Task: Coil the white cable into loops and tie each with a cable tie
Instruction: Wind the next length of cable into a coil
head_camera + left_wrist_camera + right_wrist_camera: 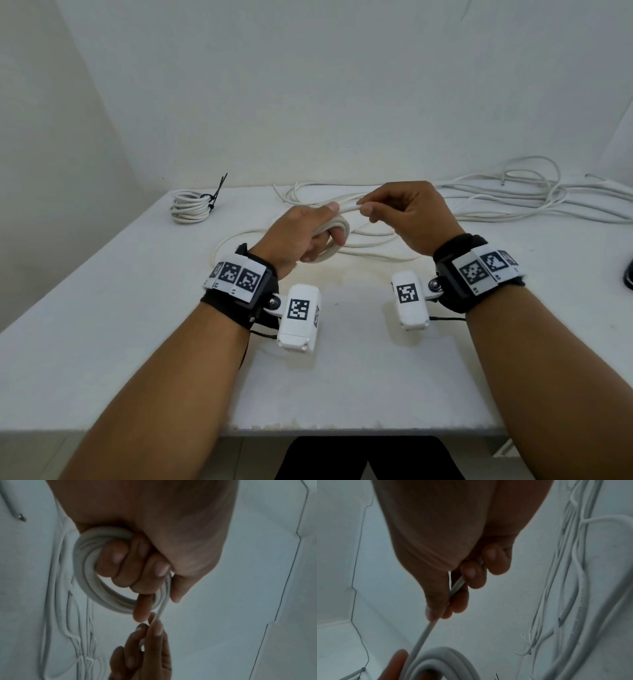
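Note:
My left hand (310, 233) grips a small coil of white cable (337, 236) above the table's middle; in the left wrist view its fingers (120, 563) curl through the coil (89, 574). Just to the right, my right hand (407, 216) pinches the cable strand (349, 206) that leads off the coil, thumb and fingers (471, 574) closed on the strand (426, 635). The rest of the white cable (507, 198) lies loose across the table's back right. A finished coil (190, 207) bound with a black cable tie (214, 198) sits at the back left.
The white table (342, 377) meets white walls at the back and left. A dark object (628, 274) shows at the right edge. Loose cable loops (239, 240) trail on the table below my hands.

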A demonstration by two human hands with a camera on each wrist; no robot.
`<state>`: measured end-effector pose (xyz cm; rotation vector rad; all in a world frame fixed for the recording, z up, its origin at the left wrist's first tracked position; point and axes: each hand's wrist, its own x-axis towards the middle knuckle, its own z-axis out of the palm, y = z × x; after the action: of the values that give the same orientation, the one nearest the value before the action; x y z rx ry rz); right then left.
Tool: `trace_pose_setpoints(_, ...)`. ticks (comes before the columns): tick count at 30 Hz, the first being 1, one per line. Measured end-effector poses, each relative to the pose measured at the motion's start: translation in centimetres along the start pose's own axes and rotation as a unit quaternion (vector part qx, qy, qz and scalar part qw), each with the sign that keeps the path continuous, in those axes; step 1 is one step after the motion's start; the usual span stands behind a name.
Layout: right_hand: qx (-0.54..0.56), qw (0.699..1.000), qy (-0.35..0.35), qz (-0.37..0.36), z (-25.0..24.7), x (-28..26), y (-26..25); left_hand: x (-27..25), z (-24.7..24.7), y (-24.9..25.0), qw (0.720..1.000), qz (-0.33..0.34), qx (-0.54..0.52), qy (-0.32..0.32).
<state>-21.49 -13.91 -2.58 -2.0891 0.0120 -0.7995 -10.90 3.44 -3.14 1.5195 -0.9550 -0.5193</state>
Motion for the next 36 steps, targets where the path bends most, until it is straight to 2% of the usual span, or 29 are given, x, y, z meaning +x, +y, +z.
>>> trace_pose_setpoints(3,0.033,0.999,0.021,0.011,0.6,0.1,0.2,0.0,0.1,0.1,0.998,0.023,-0.039,0.031)
trace_pose_setpoints(7,0.001,1.000,0.030,0.004,2.8,0.1,-0.1,0.4,0.1,0.2,0.985,0.028,-0.150,0.082)
trace_pose_setpoints(10,-0.035,0.999,-0.005,-0.006,3.9,0.0,-0.8,0.5,0.3,0.3,0.971,0.037,-0.215,0.103)
trace_pose_setpoints(13,-0.100,0.993,-0.064,-0.029,4.4,-0.1,-0.9,0.4,0.6,0.2,0.964,0.037,-0.247,0.093)
trace_pose_setpoints(19,-0.178,0.981,-0.070,-0.031,3.4,0.2,-0.5,0.5,0.9,0.6,0.965,-0.001,-0.254,0.070)
trace_pose_setpoints(22,-0.202,0.976,-0.073,-0.032,2.6,0.3,-0.8,0.7,0.4,0.3,0.982,-0.005,-0.166,0.087)
trace_pose_setpoints(24,-0.223,0.969,-0.106,-0.018,2.3,0.2,-0.9,0.8,-0.4,0.0,0.988,-0.031,-0.137,0.070)
trace_pose_setpoints(26,-0.248,0.955,-0.160,0.003,2.3,0.1,-0.9,0.7,-0.8,-0.2,0.982,-0.073,-0.165,0.052)
trace_pose_setpoints(30,-0.293,0.926,-0.236,0.025,2.5,-0.1,-1.2,0.5,0.8,0.0,0.976,-0.114,-0.168,0.082)
trace_pose_setpoints(33,-0.264,0.943,-0.202,0.008,3.1,-0.1,-1.2,0.7,1.8,0.2,0.975,-0.079,-0.148,0.144)
trace_pose_setpoints(36,-0.230,0.962,-0.144,-0.011,3.5,0.1,-1.4,1.0,1.5,0.6,0.954,-0.048,-0.222,0.197)
